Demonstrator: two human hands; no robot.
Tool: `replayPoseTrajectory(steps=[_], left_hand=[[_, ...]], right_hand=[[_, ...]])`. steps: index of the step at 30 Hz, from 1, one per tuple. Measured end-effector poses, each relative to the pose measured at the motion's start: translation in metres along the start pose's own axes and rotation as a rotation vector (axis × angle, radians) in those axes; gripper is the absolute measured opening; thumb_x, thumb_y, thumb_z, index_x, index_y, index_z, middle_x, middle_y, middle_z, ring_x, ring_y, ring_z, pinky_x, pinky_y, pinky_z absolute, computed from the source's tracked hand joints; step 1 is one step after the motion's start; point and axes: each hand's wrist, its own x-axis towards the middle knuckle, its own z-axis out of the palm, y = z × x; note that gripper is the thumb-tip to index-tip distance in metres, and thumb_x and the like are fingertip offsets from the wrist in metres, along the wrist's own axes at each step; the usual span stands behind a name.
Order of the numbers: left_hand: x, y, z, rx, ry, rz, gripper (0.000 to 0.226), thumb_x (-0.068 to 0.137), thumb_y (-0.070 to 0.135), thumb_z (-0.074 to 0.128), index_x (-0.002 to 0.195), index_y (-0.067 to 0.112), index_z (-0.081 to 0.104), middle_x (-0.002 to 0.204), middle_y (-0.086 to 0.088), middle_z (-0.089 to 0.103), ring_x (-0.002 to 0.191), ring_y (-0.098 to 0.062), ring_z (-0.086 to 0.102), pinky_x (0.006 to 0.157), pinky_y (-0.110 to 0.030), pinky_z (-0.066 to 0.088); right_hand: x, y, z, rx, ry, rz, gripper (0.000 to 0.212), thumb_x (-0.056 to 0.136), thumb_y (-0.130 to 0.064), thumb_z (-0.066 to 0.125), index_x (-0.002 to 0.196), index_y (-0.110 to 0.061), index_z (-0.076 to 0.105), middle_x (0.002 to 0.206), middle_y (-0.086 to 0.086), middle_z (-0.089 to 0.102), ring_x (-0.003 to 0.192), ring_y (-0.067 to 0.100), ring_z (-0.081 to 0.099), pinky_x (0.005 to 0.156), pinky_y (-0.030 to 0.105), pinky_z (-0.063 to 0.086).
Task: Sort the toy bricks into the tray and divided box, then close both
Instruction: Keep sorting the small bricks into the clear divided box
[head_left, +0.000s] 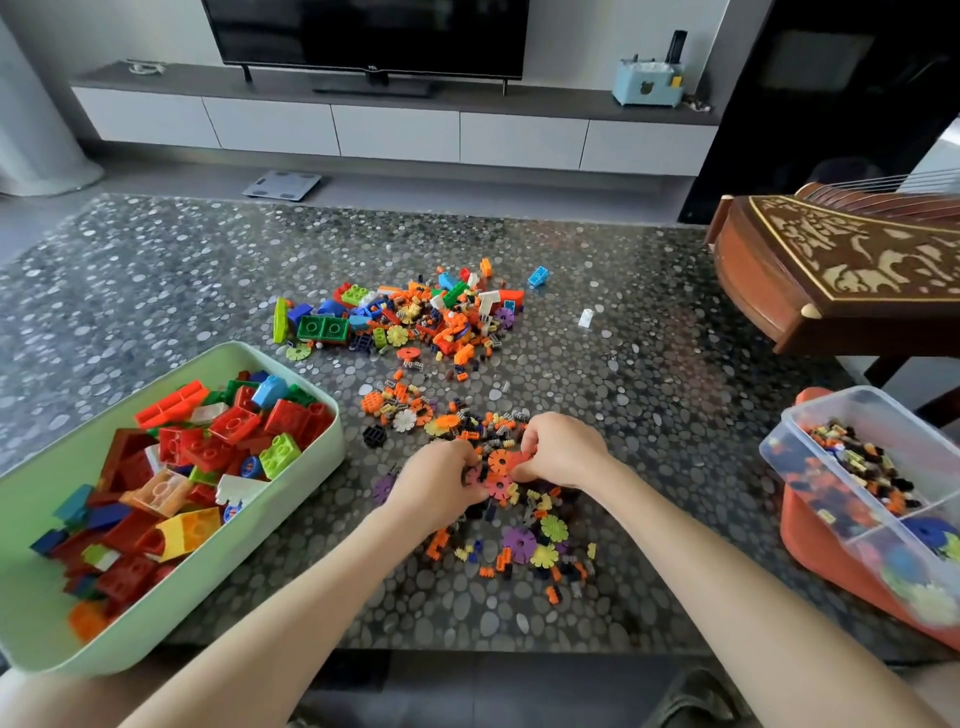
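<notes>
**Two hands working a cluster of flower discs between a tray and a divided box**

A person's left hand (434, 480) and right hand (558, 449) are meeting just below the centre of the frame, over a loose scatter of tiny orange, black and yellow bricks (524, 551). Both hands are curling their fingers and pinching a cluster of orange and pink flower-shaped plastic discs (501, 462), the left from the cluster's left side and the right from above it.

A pale green plastic tray (291, 364) is sitting at the lower left. Its long axis is running from the lower left corner up towards the centre, and it is lying open, holding large red, blue, yellow and green bricks.

A clear plastic divided box (841, 410) is sitting at the right edge, its long axis running from the middle right down to the lower right corner. It is lying open too. Tiny bricks are filling its upper compartment and blurred flower discs are filling its lower one. It is resting on an orange-red plastic piece (810, 551).

A mixed pile of bricks (405, 317) is lying at the centre of the dark pebble-patterned table (156, 270).

A carved wooden stringed instrument (841, 260) is showing at the upper right. A black television (363, 31) is standing at the top, and the logo on its lower edge is too small to read.
</notes>
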Motion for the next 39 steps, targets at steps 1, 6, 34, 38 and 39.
replayPoseTrajectory(steps=[1,6,34,38,39], left_hand=[[0.003,0.0,0.0,0.018,-0.005,0.003,0.046,0.085,0.037,0.066,0.123,0.014,0.052,0.115,-0.005,0.06,0.1,-0.022,0.057,0.071,-0.024,0.039],[0.013,-0.005,-0.005,0.022,-0.1,0.078,0.047,0.084,0.038,0.067,0.122,0.014,0.053,0.118,-0.005,0.058,0.103,-0.022,0.056,0.074,-0.026,0.043],[0.024,0.0,-0.014,0.054,-0.131,0.159,0.012,0.09,0.023,0.054,0.086,0.013,0.05,0.072,0.004,0.049,0.068,-0.016,0.044,0.05,-0.022,0.032],[0.02,-0.003,-0.01,-0.023,-0.046,0.121,0.017,0.092,0.026,0.055,0.088,0.01,0.056,0.072,0.005,0.05,0.065,-0.014,0.046,0.049,-0.019,0.032],[0.02,-0.003,-0.011,-0.068,-0.012,0.092,0.017,0.091,0.026,0.057,0.088,0.009,0.059,0.072,0.004,0.053,0.062,-0.013,0.047,0.048,-0.019,0.033]], right_hand=[[0.0,0.003,0.001,-0.003,0.01,-0.006,0.035,0.079,-0.044,0.071,0.087,-0.011,0.067,0.078,0.003,0.066,0.075,0.02,0.063,0.054,0.025,0.038],[-0.007,0.018,0.01,-0.039,0.094,-0.086,0.034,0.083,-0.05,0.064,0.077,-0.02,0.048,0.07,-0.01,0.047,0.069,0.013,0.048,0.051,0.022,0.031],[-0.01,0.017,0.01,1.749,-0.086,0.219,0.033,0.076,0.014,0.028,0.059,-0.015,0.031,0.063,0.015,0.051,0.043,0.015,0.04,0.033,0.019,0.028],[-0.008,0.01,0.017,1.514,-0.01,0.256,0.029,0.07,0.015,0.026,0.064,-0.012,0.031,0.053,0.012,0.052,0.037,0.015,0.036,0.034,0.018,0.023],[-0.008,0.008,0.017,1.343,0.012,0.245,0.026,0.07,0.015,0.027,0.067,-0.009,0.036,0.053,0.011,0.052,0.038,0.015,0.035,0.036,0.019,0.022]])
